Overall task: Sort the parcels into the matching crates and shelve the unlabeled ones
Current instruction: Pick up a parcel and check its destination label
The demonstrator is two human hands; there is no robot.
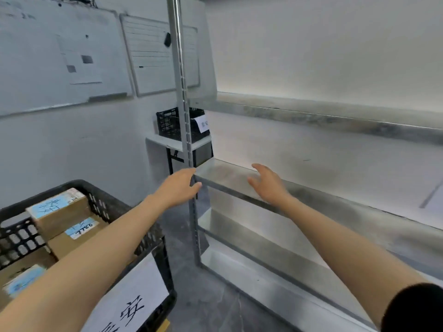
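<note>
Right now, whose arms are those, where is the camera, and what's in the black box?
There is no robot here. The camera sits on a person's head and looks forward and down, so the two arms are that person's own. The left hand is by the shelf's post; I cannot tell if it touches it. The right hand reaches over a metal shelf. Both hands hold nothing. The black box is a crate at the lower left, holding cardboard parcels with blue labels. A second crate stands on a small table further back.
</note>
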